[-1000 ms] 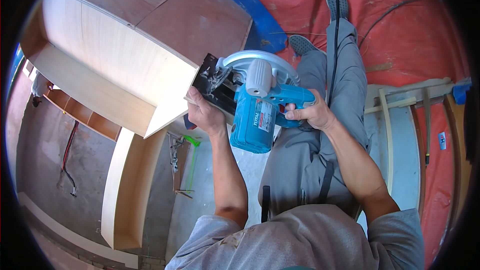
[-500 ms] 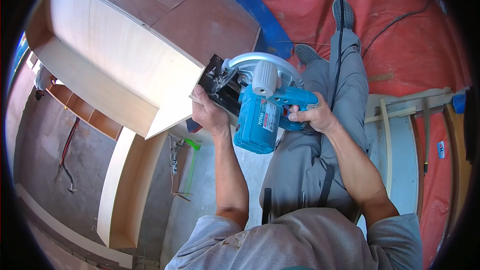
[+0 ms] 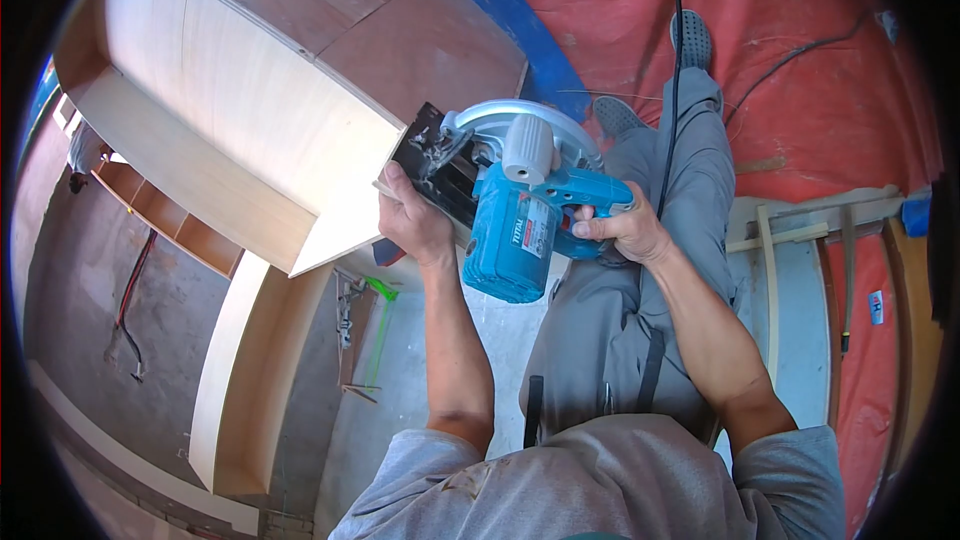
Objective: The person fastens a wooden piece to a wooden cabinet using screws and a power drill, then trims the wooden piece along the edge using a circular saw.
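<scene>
A teal circular saw with a grey motor knob and silver blade guard is tilted at the end of a pale plywood cabinet. My right hand wraps around its rear handle. Its black base plate carries wood shavings and lies by the cabinet's corner. There my left hand is closed at the panel edge, thumb on top beside the base plate; the other fingers are hidden underneath. Below that hand, part of a dark blue and red object shows. The blade is not visible.
A black cord runs past my legs over red sheeting. A long plywood box and a brown compartmented unit stand at left, near another person. Wood strips lie at right.
The saw and both hands have shifted very slightly up and left in view. Both hands keep their hold.
</scene>
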`<state>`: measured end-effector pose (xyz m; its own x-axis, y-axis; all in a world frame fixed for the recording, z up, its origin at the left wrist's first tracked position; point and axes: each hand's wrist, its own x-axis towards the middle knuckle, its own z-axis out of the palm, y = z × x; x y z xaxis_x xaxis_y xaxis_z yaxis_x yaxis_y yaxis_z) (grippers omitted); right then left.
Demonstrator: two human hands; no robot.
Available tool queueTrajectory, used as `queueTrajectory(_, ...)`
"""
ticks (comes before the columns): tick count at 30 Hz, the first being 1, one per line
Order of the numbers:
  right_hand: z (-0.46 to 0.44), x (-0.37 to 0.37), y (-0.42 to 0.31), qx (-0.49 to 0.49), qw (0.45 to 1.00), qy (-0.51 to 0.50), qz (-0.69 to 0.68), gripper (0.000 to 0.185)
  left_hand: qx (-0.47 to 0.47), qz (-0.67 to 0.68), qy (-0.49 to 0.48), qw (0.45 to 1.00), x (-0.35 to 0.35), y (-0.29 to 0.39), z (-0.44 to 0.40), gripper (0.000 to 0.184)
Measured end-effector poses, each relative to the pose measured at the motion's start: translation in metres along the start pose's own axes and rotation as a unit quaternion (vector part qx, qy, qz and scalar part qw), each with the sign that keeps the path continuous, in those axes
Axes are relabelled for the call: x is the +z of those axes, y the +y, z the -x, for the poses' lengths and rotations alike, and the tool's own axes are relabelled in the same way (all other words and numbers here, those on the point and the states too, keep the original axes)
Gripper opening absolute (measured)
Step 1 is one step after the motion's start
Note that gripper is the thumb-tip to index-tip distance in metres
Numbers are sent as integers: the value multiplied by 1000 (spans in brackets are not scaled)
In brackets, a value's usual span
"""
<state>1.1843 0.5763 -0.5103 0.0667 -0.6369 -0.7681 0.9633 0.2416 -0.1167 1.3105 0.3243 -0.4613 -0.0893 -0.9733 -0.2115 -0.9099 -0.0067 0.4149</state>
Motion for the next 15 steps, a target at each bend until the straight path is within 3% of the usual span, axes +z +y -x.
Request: queueTrajectory(15,-4,-3,13,-48,999,-11,13,27,-2,34,6,999,2,-11,-2,55)
